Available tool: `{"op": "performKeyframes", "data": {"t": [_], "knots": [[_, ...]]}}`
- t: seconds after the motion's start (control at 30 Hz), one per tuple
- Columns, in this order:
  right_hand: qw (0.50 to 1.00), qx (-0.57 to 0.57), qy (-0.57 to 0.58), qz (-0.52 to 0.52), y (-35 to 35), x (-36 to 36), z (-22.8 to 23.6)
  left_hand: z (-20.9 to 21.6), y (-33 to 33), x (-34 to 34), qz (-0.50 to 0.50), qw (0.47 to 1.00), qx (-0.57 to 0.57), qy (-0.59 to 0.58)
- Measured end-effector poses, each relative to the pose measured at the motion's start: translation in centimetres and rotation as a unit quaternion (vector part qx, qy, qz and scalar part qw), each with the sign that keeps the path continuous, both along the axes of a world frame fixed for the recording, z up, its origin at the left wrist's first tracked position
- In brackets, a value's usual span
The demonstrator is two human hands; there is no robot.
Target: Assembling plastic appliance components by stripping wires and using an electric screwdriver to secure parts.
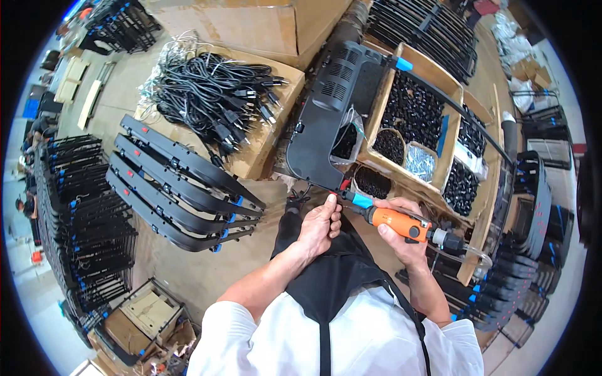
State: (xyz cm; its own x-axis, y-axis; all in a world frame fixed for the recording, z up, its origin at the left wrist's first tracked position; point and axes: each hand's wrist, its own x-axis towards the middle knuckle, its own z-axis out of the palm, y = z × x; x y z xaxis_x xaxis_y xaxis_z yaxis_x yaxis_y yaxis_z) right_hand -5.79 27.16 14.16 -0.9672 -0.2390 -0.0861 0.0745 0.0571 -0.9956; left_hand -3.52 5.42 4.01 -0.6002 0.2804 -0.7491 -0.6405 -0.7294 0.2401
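My right hand (404,229) is wrapped round an orange screwdriver (400,224), a power tool with a hose at its back end. Its front end points left, toward the near corner of a black plastic frame with a vented housing (313,138). At that corner sits a small red piece (344,185), close to a blue piece (362,200). My left hand (323,227) is closed with the thumb up, just below the corner; what its fingers hold is hidden. A long black rail (451,103) of the frame runs over the parts boxes.
Open cardboard boxes (382,113) hold small black parts (414,106) and a bag of silver screws (420,161). To the left, black power cords (213,94) lie heaped on a carton (269,150). Several curved black frames (182,188) stand stacked beside it. More frames (94,219) line the left side.
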Motion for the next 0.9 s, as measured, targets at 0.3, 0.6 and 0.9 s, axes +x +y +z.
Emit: {"op": "performKeyframes", "data": {"t": [0.3,0.6,0.9], "knots": [[0.998,0.053,0.001,-0.032,-3.6,1.6,-0.3,-2.4,-1.0,-0.5,-0.018,0.994,0.093,-0.048],[0.994,0.104,0.003,-0.036,-4.6,2.1,-0.1,-2.4,-1.3,-1.8,-0.055,0.991,0.111,-0.053],[0.993,0.117,0.007,-0.034,-5.3,0.4,0.7,-0.9,-0.8,-1.5,-0.021,0.995,0.081,-0.048]]}}
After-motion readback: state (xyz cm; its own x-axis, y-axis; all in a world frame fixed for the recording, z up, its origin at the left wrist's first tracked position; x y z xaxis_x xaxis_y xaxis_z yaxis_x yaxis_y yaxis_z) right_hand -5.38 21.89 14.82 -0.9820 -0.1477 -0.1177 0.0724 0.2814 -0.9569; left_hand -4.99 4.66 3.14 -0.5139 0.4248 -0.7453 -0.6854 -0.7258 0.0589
